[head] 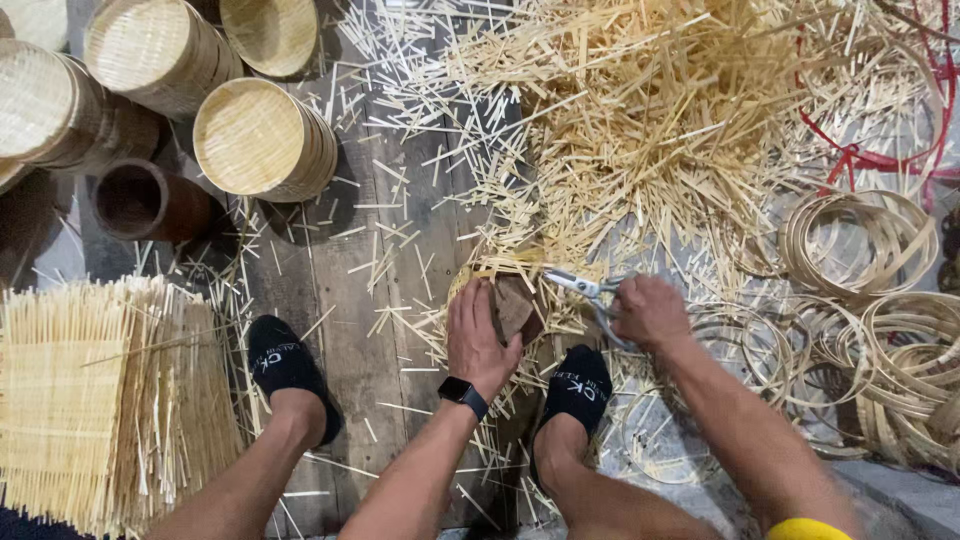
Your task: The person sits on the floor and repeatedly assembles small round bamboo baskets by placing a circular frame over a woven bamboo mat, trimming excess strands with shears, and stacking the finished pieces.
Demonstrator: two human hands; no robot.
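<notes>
The left hand [480, 335] presses flat, fingers spread and laid down, on a half-woven basket [500, 290] that sits on the plank floor [340, 300] between the person's two feet in black socks [285, 365]. A brown block [518, 305] shows inside the basket just beside the fingers of that hand. A black watch [463, 393] sits on the left wrist. The right hand [650, 312] is curled closed around the handles of a pair of scissors [590, 290], whose blades point left toward the basket's far rim, among the loose strip ends sticking out there. Far behind the basket lies a big heap of cut bamboo strips [640, 110], with offcuts scattered across the floor. To the right are many coiled bamboo rings [860, 240], and a red cord [880, 160] loops over the heap at the far right. At the near left lies a stack of flat woven mats [100, 400]. At the far left, stacks of finished baskets [260, 140] lie on their sides, and a dark round pot [145, 200] lies beside them.
</notes>
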